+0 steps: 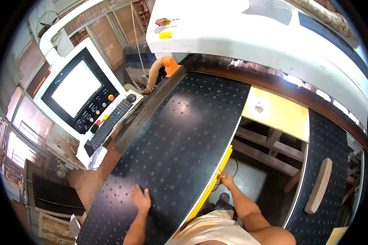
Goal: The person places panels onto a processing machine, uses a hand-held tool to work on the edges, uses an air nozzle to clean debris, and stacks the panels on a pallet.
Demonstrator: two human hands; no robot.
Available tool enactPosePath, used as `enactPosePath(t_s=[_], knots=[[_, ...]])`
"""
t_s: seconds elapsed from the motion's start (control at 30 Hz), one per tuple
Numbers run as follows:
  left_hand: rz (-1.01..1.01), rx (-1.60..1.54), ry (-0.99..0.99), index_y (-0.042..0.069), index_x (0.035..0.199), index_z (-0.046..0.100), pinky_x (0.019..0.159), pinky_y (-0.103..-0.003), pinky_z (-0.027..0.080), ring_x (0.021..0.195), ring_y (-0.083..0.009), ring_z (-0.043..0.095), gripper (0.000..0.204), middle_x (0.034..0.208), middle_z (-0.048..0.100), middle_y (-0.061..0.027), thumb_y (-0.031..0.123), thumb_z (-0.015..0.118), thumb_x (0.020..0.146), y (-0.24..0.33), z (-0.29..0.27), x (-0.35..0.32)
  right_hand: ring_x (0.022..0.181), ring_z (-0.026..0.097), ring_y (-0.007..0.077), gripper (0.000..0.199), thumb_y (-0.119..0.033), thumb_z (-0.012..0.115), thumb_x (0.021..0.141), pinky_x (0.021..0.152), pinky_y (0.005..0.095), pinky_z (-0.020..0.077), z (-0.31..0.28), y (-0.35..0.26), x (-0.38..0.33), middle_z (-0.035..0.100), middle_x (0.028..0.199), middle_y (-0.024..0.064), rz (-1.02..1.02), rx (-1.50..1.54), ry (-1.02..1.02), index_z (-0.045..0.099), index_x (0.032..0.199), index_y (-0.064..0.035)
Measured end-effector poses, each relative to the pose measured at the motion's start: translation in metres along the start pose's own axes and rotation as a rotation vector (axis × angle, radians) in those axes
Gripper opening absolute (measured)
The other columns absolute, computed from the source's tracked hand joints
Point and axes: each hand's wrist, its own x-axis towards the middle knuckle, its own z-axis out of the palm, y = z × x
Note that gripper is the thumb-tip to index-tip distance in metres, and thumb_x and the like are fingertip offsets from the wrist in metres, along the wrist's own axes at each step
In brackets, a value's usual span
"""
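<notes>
My left hand (pixel 141 198) rests on the black studded worktop (pixel 171 139), palm down with its fingers stretched out and nothing in it. At the worktop's right edge, along the yellow edge strip (pixel 210 185), my right hand (pixel 228 181) has its fingers closed. A small yellow piece shows at its fingertips, too small to name. A thin dark cable (pixel 236 163) loops beside that hand, below the edge.
A control panel with a screen (pixel 75 87) and a keyboard (pixel 110 125) stands left. The white machine housing (pixel 216 32) spans the far side. A wooden board (pixel 280 118) bridges two worktops. A curved wooden piece (pixel 319 185) lies on the right one.
</notes>
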Motion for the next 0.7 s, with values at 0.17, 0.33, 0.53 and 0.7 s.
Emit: enactPosePath(t_s=[0.17, 0.33, 0.53, 0.7], knots=[[0.309, -0.080, -0.190, 0.001, 0.153, 0.036, 0.122, -0.060, 0.013, 0.150, -0.0448, 0.022, 0.072, 0.160, 0.029, -0.0266, 0.046, 0.053, 0.099, 0.150, 0.024, 0.047, 0.098, 0.071, 0.0319, 0.048, -0.010, 0.065, 0.088, 0.083, 0.0389, 0.0562, -0.004, 0.006, 0.001, 0.070, 0.108, 0.0267, 0.094, -0.706, -0.204, 0.058, 0.134, 0.0032], [0.423, -0.114, -0.114, 0.002, 0.154, 0.035, 0.122, -0.059, 0.012, 0.151, -0.0424, 0.022, 0.073, 0.161, 0.028, -0.0249, 0.047, 0.051, 0.100, 0.234, 0.062, 0.151, 0.087, 0.068, 0.0299, 0.028, 0.000, 0.057, 0.090, 0.081, 0.0372, 0.0536, -0.078, -0.217, 0.064, 0.070, 0.095, 0.0158, -0.511, -0.412, 0.399, 0.065, 0.117, -0.0007], [0.474, -0.087, -0.071, 0.005, 0.157, 0.033, 0.124, -0.055, 0.011, 0.153, -0.0374, 0.020, 0.075, 0.164, 0.028, -0.0203, 0.052, 0.048, 0.101, 0.397, 0.143, 0.359, 0.064, 0.052, 0.0103, 0.038, -0.018, 0.061, 0.096, 0.056, 0.0247, 0.0424, -0.180, -0.379, 0.366, 0.061, 0.081, 0.0030, -0.302, -0.126, 0.292, 0.058, 0.130, -0.0008], [0.314, 0.012, -0.079, 0.013, 0.158, 0.034, 0.124, -0.052, 0.013, 0.154, -0.0321, 0.021, 0.071, 0.166, 0.026, -0.0131, 0.054, 0.049, 0.101, 0.469, 0.172, 0.453, 0.073, 0.056, 0.0143, 0.043, -0.023, 0.062, 0.095, 0.059, 0.0291, 0.0439, -0.237, -0.435, 0.622, 0.064, 0.093, 0.0061, -0.375, -0.363, 0.408, 0.057, 0.131, -0.0008]])
